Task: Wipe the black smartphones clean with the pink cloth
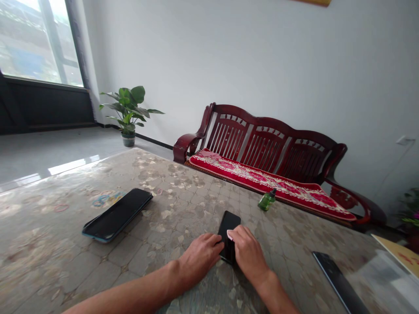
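A black smartphone (pixel 230 220) lies flat on the table, screen up. At its left edge, my left hand (pixel 203 252) bends its fingers against the side and holds it. My right hand (pixel 248 250) is closed, pinching a small white piece (pixel 230 234) that looks like a wipe or cotton pad and rests on the screen. The lower right part of the phone is covered by that hand. Beyond it stands a small green bottle (pixel 266 201) with a dark cap.
A larger black tablet or phone (pixel 118 216) lies at the left, near several coloured rubber bands (pixel 106 199). To the right are another dark device (pixel 338 279) and a yellowish card (pixel 397 253). Behind the patterned table (pixel 157 270) are a wooden bench (pixel 265 139) and a potted plant (pixel 128 138).
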Action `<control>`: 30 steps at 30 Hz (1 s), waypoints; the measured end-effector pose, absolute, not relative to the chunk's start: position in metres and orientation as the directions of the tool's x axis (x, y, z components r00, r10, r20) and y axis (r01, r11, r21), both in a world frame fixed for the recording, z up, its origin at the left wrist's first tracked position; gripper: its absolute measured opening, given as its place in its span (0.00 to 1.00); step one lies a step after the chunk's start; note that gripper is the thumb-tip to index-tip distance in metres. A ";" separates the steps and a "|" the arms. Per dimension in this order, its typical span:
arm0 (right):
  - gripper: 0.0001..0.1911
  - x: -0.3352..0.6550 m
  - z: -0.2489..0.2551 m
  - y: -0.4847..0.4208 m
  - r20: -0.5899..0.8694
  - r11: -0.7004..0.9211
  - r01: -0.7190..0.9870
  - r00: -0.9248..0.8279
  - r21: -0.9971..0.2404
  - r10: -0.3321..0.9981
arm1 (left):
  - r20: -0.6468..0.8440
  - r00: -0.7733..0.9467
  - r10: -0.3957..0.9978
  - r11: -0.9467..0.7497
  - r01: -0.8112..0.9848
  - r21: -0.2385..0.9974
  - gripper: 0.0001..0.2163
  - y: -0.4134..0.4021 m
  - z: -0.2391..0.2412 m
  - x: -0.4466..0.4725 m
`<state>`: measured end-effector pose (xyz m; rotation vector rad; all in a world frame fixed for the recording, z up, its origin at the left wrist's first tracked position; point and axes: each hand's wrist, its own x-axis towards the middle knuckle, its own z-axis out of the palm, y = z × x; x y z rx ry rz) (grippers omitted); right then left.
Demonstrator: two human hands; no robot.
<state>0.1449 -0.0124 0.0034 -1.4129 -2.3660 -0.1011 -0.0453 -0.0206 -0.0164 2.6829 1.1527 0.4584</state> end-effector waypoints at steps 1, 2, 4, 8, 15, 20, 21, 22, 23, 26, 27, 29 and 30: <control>0.16 0.145 0.003 -0.006 0.372 0.477 0.870 -0.403 -0.129 0.836 | 0.212 0.653 0.727 -0.685 0.671 0.283 0.08 -0.021 -0.016 -0.045; 0.16 0.144 0.003 0.001 0.384 0.457 0.880 -0.380 -0.131 0.842 | 0.220 0.656 0.722 -0.691 0.668 0.277 0.08 -0.021 -0.016 -0.045; 0.15 0.143 0.003 0.010 0.401 0.421 0.896 -0.337 -0.142 0.852 | 0.237 0.661 0.712 -0.702 0.661 0.263 0.07 -0.021 -0.016 -0.045; 0.17 0.143 0.003 0.000 0.375 0.460 0.874 -0.378 -0.158 0.846 | 0.246 0.670 0.701 -0.713 0.662 0.231 0.06 -0.021 -0.016 -0.044; 0.18 0.139 0.004 -0.012 0.372 0.542 0.818 -0.450 -0.193 0.812 | 0.245 0.624 0.742 -0.670 0.692 0.268 0.04 -0.022 -0.021 -0.040; 0.16 0.131 0.006 0.014 0.400 0.453 0.870 -0.350 -0.197 0.847 | 0.247 0.671 0.699 -0.715 0.660 0.231 0.05 -0.023 -0.021 -0.041; 0.16 0.130 0.006 0.014 0.401 0.452 0.869 -0.349 -0.199 0.847 | 0.254 0.672 0.695 -0.718 0.656 0.230 0.05 -0.023 -0.021 -0.042; 0.17 0.130 0.006 0.011 0.398 0.462 0.864 -0.359 -0.201 0.844 | 0.263 0.668 0.696 -0.718 0.656 0.233 0.05 -0.023 -0.022 -0.042; 0.17 0.130 0.006 0.006 0.388 0.481 0.854 -0.381 -0.200 0.839 | 0.274 0.662 0.697 -0.716 0.656 0.236 0.04 -0.022 -0.022 -0.042; 0.17 0.133 0.005 -0.010 0.361 0.545 0.817 -0.458 -0.189 0.812 | 0.311 0.654 0.690 -0.723 0.649 0.238 0.04 -0.021 -0.026 -0.040; 0.17 0.133 0.005 -0.013 0.359 0.560 0.808 -0.475 -0.183 0.803 | 0.321 0.653 0.686 -0.725 0.646 0.237 0.04 -0.021 -0.027 -0.040; 0.17 0.134 0.003 -0.010 0.370 0.565 0.808 -0.479 -0.170 0.796 | 0.322 0.654 0.685 -0.727 0.645 0.235 0.04 -0.020 -0.028 -0.039; 0.17 0.133 0.003 -0.005 0.379 0.556 0.815 -0.469 -0.161 0.798 | 0.314 0.656 0.686 -0.726 0.645 0.237 0.04 -0.020 -0.028 -0.039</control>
